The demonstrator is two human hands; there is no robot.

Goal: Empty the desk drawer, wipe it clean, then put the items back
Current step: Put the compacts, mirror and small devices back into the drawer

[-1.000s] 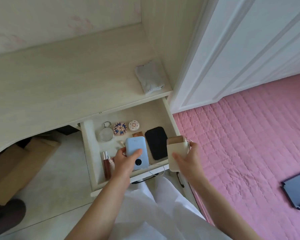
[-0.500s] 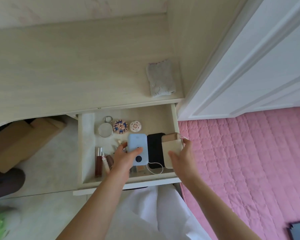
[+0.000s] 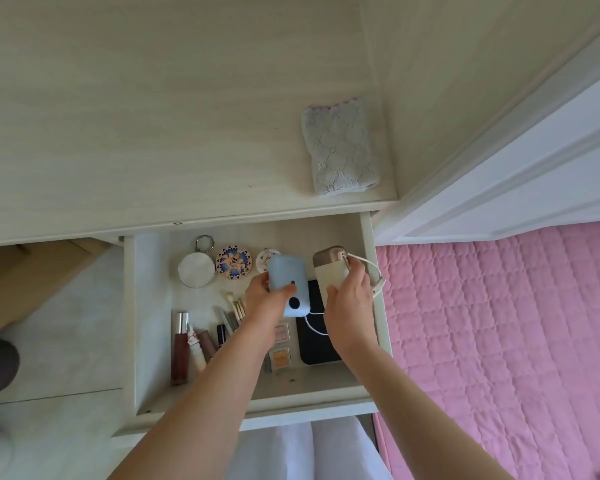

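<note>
Two hands were over the open drawer in the head view, your only view. Your left hand gripped a pale blue device, thumb across its face and fingers curled behind it, holding it above the drawer's middle. Your right hand gripped a cream pouch with a tan device sticking out of its top, held above the drawer's right side; a white cable looped from the pouch past the drawer's right wall.

Below your hands, a black flat pad lay on the drawer floor at the right, with a thin white cord curling over it. At the back lay a round mirror with a ring, a patterned round compact just beside it, and a smaller white round case partly hidden behind the blue device. Along the front left lay lip gloss tubes, and near them small brushes and two small square palettes partly hidden by your left forearm.

On the desk top, a folded grey knitted cloth rested near the right corner, above the drawer. A pink quilted cover lay to the right.
</note>
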